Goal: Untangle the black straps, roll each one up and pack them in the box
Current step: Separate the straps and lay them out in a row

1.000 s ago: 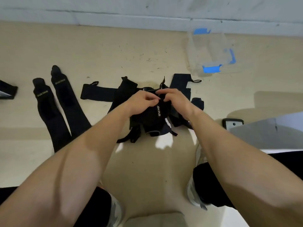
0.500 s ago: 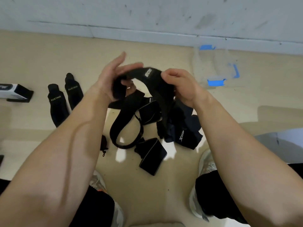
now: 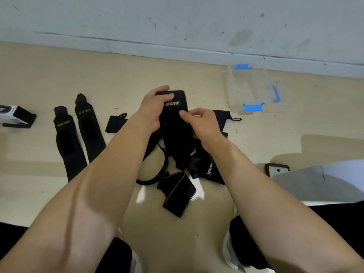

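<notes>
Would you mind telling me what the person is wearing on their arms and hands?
Nothing that shows: the left hand and right hand are ungloved, with no ring, watch or bracelet visible, and no sleeve is in view on either arm.

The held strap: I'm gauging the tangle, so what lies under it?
Under the held strap, more black straps lie tangled on the floor. How they cross beneath it and the right hand is hidden.

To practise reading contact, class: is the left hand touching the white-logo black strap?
Touching. Head view: the left hand curls round the top end of the white-logo black strap.
</notes>
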Tool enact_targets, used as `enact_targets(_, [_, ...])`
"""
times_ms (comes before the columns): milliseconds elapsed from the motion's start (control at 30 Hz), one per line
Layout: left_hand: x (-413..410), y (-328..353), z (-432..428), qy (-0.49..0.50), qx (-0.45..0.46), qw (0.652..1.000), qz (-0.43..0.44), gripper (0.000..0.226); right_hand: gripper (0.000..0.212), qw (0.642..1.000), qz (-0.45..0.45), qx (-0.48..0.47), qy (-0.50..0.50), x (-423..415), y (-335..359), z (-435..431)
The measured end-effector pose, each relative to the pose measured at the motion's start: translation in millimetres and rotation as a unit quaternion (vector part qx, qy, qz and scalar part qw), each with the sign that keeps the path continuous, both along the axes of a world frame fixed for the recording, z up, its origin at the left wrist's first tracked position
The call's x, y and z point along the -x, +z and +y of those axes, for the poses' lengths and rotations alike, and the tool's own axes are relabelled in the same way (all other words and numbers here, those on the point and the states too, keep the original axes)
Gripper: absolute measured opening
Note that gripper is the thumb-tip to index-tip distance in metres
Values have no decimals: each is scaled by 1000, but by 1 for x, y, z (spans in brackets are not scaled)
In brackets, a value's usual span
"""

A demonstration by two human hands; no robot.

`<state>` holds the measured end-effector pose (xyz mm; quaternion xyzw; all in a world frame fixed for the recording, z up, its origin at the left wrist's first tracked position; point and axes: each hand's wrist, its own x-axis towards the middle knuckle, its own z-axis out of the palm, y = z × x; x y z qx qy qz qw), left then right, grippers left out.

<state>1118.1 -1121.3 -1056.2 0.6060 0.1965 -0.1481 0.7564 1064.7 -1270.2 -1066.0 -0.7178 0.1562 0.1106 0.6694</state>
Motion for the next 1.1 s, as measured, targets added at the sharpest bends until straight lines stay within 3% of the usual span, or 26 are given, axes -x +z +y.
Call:
enact_targets(67, [-1,-17,-2,9,-94,995,-35,44,31,999,43,26,11,7,-20,-9])
enact_targets(167, [10,-42,-14,-44,-149,988,-13,58,30,992,120,23,-15,16,-61,-38])
enact_targets(267, [14,-66,-29,-72,-149,986,24,66,14,976,187,56,-93,23,-105,-83])
enact_targets(367, [9,-95,-41,-103,-151,982,39,52,25,954,231,127,-146,27,-152,-133])
enact_targets(500, [5,-124,-57,-118,-149,981,48,36,39,932,264,209,-132,30,-180,-167])
enact_targets(533, [4,-129,-60,-117,-148,980,55,38,37,932,272,203,-127,29,-184,-168])
enact_targets(600, [2,-139,-62,-119,-142,980,71,42,13,930,282,202,-121,24,-200,-169])
enact_targets(633, [1,-143,-63,-119,-138,980,79,43,15,931,278,200,-123,22,-209,-169])
enact_targets(867, [-5,-153,-61,-99,-127,981,110,46,4,951,239,34,-193,16,-216,-162])
enact_targets(967, [-3,-148,-59,-101,-116,981,116,44,15,955,212,-70,-194,13,-202,-162])
enact_targets(1100, [-3,-124,-59,-119,-96,983,101,38,16,968,185,-86,-144,-1,-170,-164])
